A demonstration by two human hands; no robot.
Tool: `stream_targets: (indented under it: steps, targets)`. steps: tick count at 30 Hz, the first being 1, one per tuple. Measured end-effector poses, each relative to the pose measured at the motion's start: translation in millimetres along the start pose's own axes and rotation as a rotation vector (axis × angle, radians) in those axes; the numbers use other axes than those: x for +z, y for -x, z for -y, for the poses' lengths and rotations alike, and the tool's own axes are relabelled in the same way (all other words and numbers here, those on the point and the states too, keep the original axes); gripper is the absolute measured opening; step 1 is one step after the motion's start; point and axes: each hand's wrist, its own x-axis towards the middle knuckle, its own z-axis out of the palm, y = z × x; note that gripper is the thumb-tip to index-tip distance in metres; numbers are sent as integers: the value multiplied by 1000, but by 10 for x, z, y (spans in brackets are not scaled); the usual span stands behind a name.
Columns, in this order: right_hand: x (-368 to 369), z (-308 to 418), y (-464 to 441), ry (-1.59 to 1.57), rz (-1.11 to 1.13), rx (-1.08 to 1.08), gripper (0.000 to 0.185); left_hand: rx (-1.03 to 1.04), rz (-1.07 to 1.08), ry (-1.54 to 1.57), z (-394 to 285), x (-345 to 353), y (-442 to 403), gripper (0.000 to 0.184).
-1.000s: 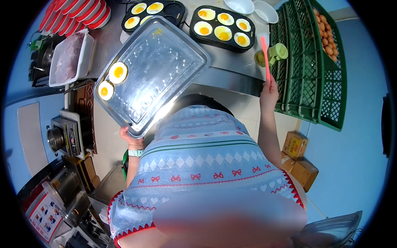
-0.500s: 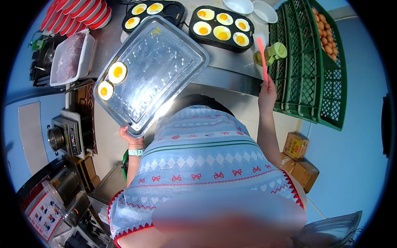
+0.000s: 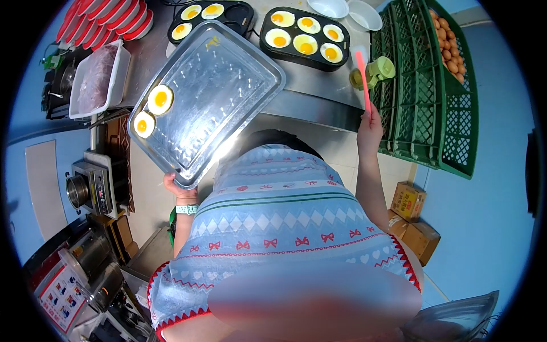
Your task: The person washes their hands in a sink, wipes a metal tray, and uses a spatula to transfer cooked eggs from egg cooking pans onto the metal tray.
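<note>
My left hand (image 3: 180, 188) grips the near corner of a metal tray (image 3: 211, 91), which lies tilted across the counter's edge. Two fried eggs, one (image 3: 160, 100) beside the other (image 3: 145, 124), sit at its left side. My right hand (image 3: 370, 125) is closed around the lower end of a pink spatula (image 3: 363, 74), held up beside a green-capped oil bottle (image 3: 380, 69). Behind the tray, a black egg pan (image 3: 266, 48) has eggs in its round wells. A second black pan (image 3: 244, 14), partly covered by the tray, holds several eggs.
Green crates (image 3: 436, 114) stand at the right, with brown eggs (image 3: 450, 48) inside. White bowls (image 3: 364, 16) are at the back. On the left are red-rimmed stacked containers (image 3: 122, 20) and a white tub (image 3: 118, 77). Cardboard boxes (image 3: 408, 200) rest on the floor at the right.
The pink spatula's tip dipped slightly left and came back. The tray has shifted very slightly left in view. Both hands keep their holds.
</note>
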Motion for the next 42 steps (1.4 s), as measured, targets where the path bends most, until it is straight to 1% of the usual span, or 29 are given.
stream_targets:
  steps: [6, 11, 19, 29, 31, 38, 42]
  targets:
    - [-10, -4, 6, 1, -10, 9, 32, 25, 21, -31, -3, -22, -43, 64]
    - [2, -70, -7, -7, -16, 12, 32, 12, -1, -2, -18, -6, -46, 64]
    - [33, 52, 7, 46, -43, -35, 32, 14, 26, -8, -62, -11, -67, 64]
    - [29, 53, -30, 49, -29, -23, 32, 29, -6, -7, -31, -62, -97, 64]
    - [22, 106, -33, 97, -27, -6, 33, 31, -9, 1, -34, -40, -87, 64]
    - [55, 67, -68, 112, -21, 11, 33, 39, -11, 8, -69, -96, -126, 64]
    - [93, 100, -55, 104, -35, -15, 33, 3, -3, 62, -112, 70, -29, 63]
